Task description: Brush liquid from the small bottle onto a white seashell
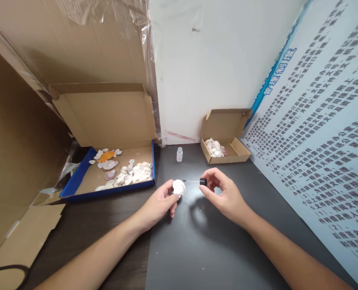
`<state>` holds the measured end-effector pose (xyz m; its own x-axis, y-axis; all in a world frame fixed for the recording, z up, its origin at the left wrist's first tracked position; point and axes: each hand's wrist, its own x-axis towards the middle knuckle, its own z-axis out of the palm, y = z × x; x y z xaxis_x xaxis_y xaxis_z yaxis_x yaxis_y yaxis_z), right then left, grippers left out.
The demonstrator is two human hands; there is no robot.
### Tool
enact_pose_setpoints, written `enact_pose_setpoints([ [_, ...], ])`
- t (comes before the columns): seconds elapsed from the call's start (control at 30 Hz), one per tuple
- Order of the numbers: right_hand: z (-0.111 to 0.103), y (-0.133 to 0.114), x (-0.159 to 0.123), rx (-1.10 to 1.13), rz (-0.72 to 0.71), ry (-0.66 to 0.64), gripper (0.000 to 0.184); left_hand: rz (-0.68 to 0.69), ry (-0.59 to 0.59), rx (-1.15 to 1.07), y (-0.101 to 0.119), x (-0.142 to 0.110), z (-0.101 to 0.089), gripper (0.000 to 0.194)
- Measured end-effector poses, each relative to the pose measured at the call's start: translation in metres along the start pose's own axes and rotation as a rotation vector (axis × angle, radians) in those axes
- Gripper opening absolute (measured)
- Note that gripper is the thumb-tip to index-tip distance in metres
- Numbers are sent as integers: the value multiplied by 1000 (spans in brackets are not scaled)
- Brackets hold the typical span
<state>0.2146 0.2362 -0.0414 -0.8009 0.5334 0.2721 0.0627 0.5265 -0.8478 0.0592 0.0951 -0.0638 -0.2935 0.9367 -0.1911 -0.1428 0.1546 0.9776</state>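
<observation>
A white seashell (pixel 179 187) is pinched between the thumb and fingers of my left hand (pixel 162 198), above the dark mat. My right hand (pixel 223 193) grips a black bottle cap (pixel 202 181) from which a thin clear stem reaches left toward the shell. The stem's dark tip is close to the shell's right edge; whether it touches I cannot tell. Beyond both hands, a small clear glass bottle (pixel 179 154) with a pale label stands upright and uncapped.
At the left, an open blue-edged cardboard box (pixel 86 177) holds many white shells (pixel 138 174) and an orange scallop shell (pixel 107 156). A smaller open cardboard box (pixel 238 151) with shells (pixel 214 147) stands at back right. Printed sheet (pixel 324 129) and white wall (pixel 182 72) bound the space.
</observation>
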Motion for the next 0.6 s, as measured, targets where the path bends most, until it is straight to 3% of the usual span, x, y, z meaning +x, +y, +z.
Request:
enact_pose_setpoints([
  [0.1, 1, 0, 0, 16, -21, -106, 12, 8, 4, -7, 0, 0, 0, 23],
  [0.27, 0, 0, 1, -46, 7, 17, 13, -5, -1, -28, -2, 1, -1, 19],
  [0.4, -1, -2, 0, 21, -18, -139, 12, -18, -11, -47, -4, 2, -2, 14],
  [0.53, 0, -2, 1, -89, -23, 55, 12, -26, -7, -40, -4, 2, -3, 13],
  [0.6, 1, -1, 1, -11, -16, 0, 11, -21, -11, -35, -5, 2, -3, 15],
])
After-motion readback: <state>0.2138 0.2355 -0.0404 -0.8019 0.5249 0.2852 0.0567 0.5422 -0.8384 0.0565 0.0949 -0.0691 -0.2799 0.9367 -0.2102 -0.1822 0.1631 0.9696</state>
